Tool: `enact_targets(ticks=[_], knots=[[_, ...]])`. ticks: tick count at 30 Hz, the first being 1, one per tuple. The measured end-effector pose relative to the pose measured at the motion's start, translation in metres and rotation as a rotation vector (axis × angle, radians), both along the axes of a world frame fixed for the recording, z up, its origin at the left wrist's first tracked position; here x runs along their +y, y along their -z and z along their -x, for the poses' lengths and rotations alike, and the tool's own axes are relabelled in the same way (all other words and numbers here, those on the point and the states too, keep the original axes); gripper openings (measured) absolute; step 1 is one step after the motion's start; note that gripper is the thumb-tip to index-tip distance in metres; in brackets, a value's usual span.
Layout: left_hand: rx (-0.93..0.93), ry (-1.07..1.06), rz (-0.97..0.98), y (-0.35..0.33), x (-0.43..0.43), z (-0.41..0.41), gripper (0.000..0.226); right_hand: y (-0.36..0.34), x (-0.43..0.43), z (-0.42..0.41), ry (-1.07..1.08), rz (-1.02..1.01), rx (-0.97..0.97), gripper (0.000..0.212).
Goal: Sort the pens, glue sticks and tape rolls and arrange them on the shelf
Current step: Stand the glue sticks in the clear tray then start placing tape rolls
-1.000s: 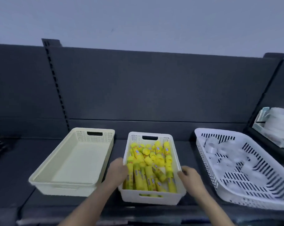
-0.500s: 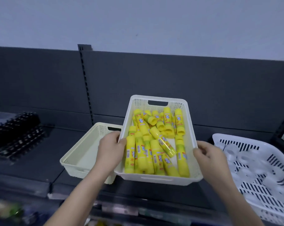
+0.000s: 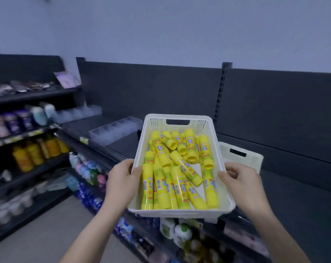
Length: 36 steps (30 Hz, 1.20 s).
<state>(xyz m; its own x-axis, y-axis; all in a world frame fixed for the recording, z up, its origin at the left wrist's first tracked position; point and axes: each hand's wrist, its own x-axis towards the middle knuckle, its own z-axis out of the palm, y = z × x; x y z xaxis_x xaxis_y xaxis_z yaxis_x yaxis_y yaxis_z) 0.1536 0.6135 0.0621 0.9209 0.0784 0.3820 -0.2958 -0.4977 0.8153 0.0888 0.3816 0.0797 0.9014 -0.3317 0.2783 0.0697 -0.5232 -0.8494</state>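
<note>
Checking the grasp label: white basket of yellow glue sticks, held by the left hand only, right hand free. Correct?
Not quite. The head view shows both hands on it: the left hand grips the left rim of the white basket, and the right hand grips its right rim. The glue sticks are yellow, as stated.

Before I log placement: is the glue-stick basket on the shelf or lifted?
Lifted: left hand and right hand grip the basket, shelved goods showing beneath.
</note>
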Motion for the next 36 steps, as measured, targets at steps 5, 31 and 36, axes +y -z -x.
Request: enact_targets(ticks=[5, 31, 36], knots=[[0.060, -0.178, -0.024, 0.022, 0.124, 0.007, 0.022, 0.033, 0.113, -0.037, -0.099, 0.052, 0.079, 0.014], [0.231, 0.086, 0.035, 0.073, 0.264, -0.369, 0.027, 0.060, 0.267, -0.347, 0.114, 0.215, 0.228, 0.025], [0.318, 0.337, 0.030, 0.087, 0.227, -0.445, 0.031, 0.060, 0.259, -0.375, 0.304, 0.336, 0.299, 0.016]])
